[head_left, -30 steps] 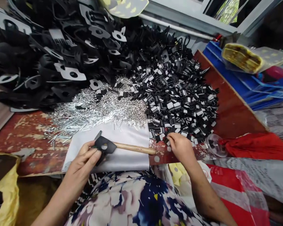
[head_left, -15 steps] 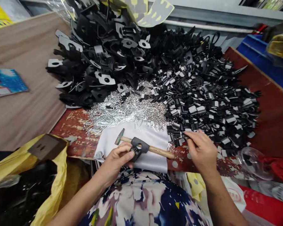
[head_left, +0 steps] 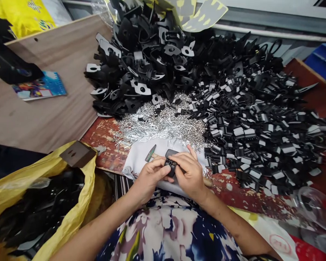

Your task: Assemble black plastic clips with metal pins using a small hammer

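My left hand point(head_left: 151, 177) and my right hand point(head_left: 189, 173) meet over a white cloth point(head_left: 139, 156) at the table's near edge. Both pinch one black plastic clip part point(head_left: 170, 163) between their fingertips. Under them lies a small hammer point(head_left: 151, 153) with a wooden handle, its head poking out to the left. A heap of short silver metal pins point(head_left: 163, 125) lies just beyond the cloth. To the right spreads a pile of small black clip pieces point(head_left: 260, 123). Behind, larger black clip halves point(head_left: 141, 61) are stacked high.
A yellow plastic bag point(head_left: 57, 203) holding black parts sits at my lower left. A wooden board point(head_left: 43, 108) with a colourful booklet point(head_left: 39, 87) lies to the left. A clear plastic cup point(head_left: 312, 206) lies at the right edge. The worn red tabletop point(head_left: 105, 134) shows near the cloth.
My right hand has left the pile of small pieces and come to the part in my left hand; both now grip it together. The view has shifted left.
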`<state>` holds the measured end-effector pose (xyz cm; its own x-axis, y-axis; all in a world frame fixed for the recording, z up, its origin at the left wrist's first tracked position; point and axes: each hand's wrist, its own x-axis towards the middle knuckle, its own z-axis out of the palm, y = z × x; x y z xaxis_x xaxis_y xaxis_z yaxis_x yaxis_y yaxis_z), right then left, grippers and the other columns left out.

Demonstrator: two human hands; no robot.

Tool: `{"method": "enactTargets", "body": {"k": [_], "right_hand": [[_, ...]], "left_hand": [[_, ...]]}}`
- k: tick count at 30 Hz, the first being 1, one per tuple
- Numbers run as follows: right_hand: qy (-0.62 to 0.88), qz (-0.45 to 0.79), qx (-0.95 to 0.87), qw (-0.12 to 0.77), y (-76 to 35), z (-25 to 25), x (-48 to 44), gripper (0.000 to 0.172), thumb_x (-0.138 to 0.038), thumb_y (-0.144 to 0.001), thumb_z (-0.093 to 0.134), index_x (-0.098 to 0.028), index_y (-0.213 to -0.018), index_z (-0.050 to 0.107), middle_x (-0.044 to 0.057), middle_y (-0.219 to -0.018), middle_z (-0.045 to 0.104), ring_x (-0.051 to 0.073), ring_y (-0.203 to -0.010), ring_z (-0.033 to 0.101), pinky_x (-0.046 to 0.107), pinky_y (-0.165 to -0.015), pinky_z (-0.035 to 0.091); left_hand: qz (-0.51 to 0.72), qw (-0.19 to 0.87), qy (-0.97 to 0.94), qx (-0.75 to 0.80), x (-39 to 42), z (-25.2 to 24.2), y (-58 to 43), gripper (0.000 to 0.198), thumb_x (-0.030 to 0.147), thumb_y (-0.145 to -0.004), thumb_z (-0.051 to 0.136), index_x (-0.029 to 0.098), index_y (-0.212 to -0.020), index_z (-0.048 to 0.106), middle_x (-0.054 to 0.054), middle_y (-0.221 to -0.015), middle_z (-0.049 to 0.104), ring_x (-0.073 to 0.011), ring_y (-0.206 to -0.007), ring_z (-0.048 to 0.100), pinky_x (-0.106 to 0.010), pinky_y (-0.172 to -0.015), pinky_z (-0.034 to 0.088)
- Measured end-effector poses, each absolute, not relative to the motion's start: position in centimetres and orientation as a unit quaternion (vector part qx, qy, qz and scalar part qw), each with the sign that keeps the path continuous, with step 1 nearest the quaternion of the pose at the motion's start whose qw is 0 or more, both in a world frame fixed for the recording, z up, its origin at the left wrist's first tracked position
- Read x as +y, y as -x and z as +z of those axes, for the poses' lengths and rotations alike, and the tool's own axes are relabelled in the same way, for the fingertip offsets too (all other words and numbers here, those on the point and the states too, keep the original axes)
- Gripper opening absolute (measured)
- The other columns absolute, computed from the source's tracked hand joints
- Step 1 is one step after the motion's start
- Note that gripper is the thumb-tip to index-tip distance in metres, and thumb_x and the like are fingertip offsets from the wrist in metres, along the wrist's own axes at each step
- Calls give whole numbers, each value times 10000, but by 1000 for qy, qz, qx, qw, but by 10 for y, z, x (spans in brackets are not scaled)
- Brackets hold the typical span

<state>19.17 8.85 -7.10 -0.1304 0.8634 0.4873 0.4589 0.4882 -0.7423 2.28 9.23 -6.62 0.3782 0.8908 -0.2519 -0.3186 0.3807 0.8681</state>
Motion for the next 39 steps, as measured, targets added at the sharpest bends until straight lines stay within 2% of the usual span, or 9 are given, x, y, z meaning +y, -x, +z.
{"method": "enactTargets", "body": {"k": [5, 8, 12, 15, 18, 22, 28, 35, 39], "right_hand": [[448, 370, -677, 451, -192, -69, 86, 322, -189, -952, 562, -279, -1202, 744, 62, -1098, 762, 231, -1030, 698, 453, -1017, 532], [418, 417, -723, 357, -207, -64, 109, 345, -175, -945, 575, -291, -1222, 743, 44, -1099, 767, 209, -973, 705, 438, -994, 531], [475, 162, -824, 264, -239, -61, 167, 302, -101, -941, 581, -285, -1032, 803, 25, -897, 761, 204, -874, 624, 557, -1122, 318], [501, 9, -843, 194, -253, -65, 202, 148, -180, -928, 683, -253, -908, 810, 67, -907, 715, 241, -930, 535, 463, -951, 351], [469, -19, -872, 141, -256, -68, 215, 116, -262, -922, 727, -244, -831, 795, 62, -879, 662, 235, -920, 487, 396, -840, 323], [454, 19, -868, 202, -254, -65, 211, 168, -237, -968, 650, -207, -834, 747, 60, -878, 671, 226, -908, 516, 384, -837, 364], [397, 257, -792, 386, -244, -48, 176, 141, -238, -986, 558, -227, -947, 692, 47, -983, 716, 195, -932, 663, 365, -869, 527], [285, 283, -864, 303, -232, -31, 144, 178, -247, -1025, 519, -235, -994, 694, 79, -1054, 693, 179, -952, 667, 316, -838, 563], [278, 301, -855, 316, -228, -33, 137, 162, -254, -1012, 567, -241, -981, 726, 71, -1037, 731, 173, -937, 694, 304, -843, 573]], "left_hand": [[433, 673, -438, 409, 98, -71, -14, 309, 454, -767, 839, 154, -818, 786, -107, -1283, 501, -186, -885, 623, -288, -638, 634], [425, 631, -489, 427, 102, -71, -4, 250, 414, -811, 798, 165, -787, 787, -129, -1402, 509, -240, -1013, 620, -273, -666, 602], [436, 639, -448, 447, 102, -71, 8, 218, 393, -798, 798, 191, -876, 773, -51, -987, 689, -124, -659, 577, -250, -639, 516], [443, 663, -387, 464, 100, -72, 13, 284, 412, -735, 852, 181, -870, 754, -12, -873, 688, -100, -595, 574, -241, -635, 496], [436, 680, -362, 466, 98, -72, 15, 338, 424, -680, 895, 172, -860, 759, -22, -900, 699, -118, -637, 620, -248, -646, 522], [430, 676, -369, 471, 97, -73, 17, 337, 427, -697, 882, 174, -890, 771, -28, -930, 695, -124, -666, 634, -255, -667, 544], [403, 638, -448, 480, 106, -67, 11, 271, 419, -728, 831, 179, -801, 729, 2, -810, 619, -139, -649, 625, -254, -635, 540], [388, 620, -503, 460, 115, -65, -14, 358, 484, -764, 762, 180, -628, 628, 14, -696, 520, -125, -595, 514, -236, -525, 508], [385, 597, -527, 466, 114, -70, -19, 340, 469, -759, 763, 183, -619, 643, 2, -693, 501, -142, -624, 479, -225, -466, 467]]}}
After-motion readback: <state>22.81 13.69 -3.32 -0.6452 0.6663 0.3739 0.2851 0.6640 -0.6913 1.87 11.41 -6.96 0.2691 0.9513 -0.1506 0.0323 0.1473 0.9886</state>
